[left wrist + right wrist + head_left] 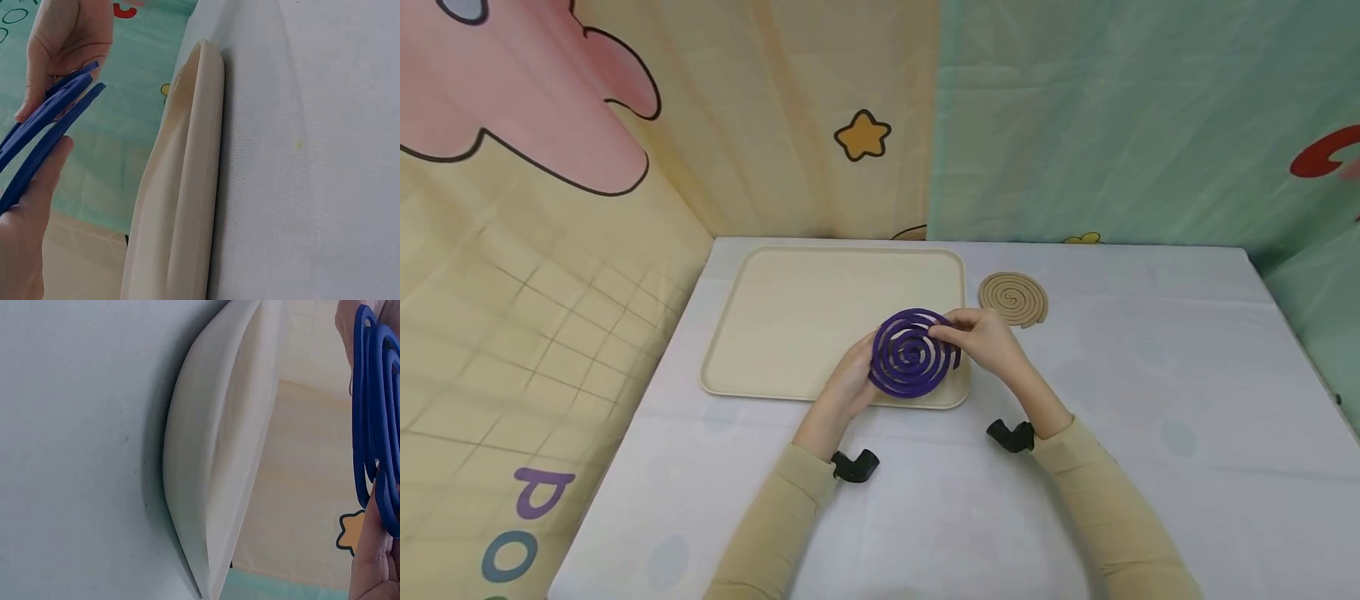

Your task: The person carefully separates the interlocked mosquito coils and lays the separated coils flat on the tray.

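The right grip (985, 336) pinches the outer strand of the purple coil (910, 354) between thumb and fingers at its upper right. The left grip (850, 373) closes on the coil's left edge, fingers partly hidden behind it. The coil is held up above the near right part of the cream tray (797, 333), facing the person. Its rings are spaced out; both wrist views show strands standing apart edge-on, with a loose end hanging at the right.

The work looks partway: the purple coil is lifted, both hands are on it and some rings are apart, while letting it go is not yet done. The tan coil (1013, 297) lies flat on the white surface (1157, 358), just beyond the tray's far right corner, in neither grip. Behind the surface hangs a printed curtain (1075, 125).
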Available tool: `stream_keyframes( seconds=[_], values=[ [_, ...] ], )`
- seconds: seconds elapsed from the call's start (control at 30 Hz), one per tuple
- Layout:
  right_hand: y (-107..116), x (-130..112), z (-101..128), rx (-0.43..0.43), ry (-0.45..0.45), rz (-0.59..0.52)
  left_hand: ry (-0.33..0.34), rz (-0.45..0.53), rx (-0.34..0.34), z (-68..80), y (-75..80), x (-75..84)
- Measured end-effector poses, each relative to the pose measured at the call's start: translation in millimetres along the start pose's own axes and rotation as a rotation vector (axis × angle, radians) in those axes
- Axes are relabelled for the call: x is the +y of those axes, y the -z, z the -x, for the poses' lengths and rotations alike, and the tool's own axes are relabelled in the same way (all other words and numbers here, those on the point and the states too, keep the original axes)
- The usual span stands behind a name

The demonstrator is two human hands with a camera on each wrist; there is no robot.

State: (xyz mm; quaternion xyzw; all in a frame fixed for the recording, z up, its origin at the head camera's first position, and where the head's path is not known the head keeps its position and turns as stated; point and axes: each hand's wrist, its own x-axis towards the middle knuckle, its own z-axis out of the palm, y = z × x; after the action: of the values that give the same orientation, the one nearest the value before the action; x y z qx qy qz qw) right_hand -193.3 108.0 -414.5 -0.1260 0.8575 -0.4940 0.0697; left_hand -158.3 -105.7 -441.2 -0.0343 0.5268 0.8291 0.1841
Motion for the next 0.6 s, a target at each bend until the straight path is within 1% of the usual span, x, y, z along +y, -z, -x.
stream_keyframes(
  seconds=[0.1, 0.23, 0.33, 0.43, 0.5, 0.6],
  values=[
    [-2.3, 4.9, -3.0, -0.014, -0.064, -0.09, -0.011, 0.07, 0.008, 0.3, 3.3, 1.1],
    [-5.5, 10.4, -4.2, -0.029, -0.147, -0.314, -0.045, 0.154, 0.026, 0.2, 3.0, 2.3],
    [-8.8, 12.2, -3.7, -0.032, -0.208, -0.493, -0.06, 0.215, 0.075, 0.7, 2.9, 2.9],
    [-10.8, 13.5, -2.5, -0.024, -0.249, -0.635, -0.082, 0.267, 0.131, 1.7, 3.6, 4.0],
    [-11.4, 14.6, -1.8, -0.012, -0.268, -0.711, -0.102, 0.291, 0.176, 2.4, 5.2, 5.2],
    [-10.5, 16.9, -1.9, 0.001, -0.289, -0.785, -0.114, 0.305, 0.256, 3.9, 10.0, 7.5]
  ],
)
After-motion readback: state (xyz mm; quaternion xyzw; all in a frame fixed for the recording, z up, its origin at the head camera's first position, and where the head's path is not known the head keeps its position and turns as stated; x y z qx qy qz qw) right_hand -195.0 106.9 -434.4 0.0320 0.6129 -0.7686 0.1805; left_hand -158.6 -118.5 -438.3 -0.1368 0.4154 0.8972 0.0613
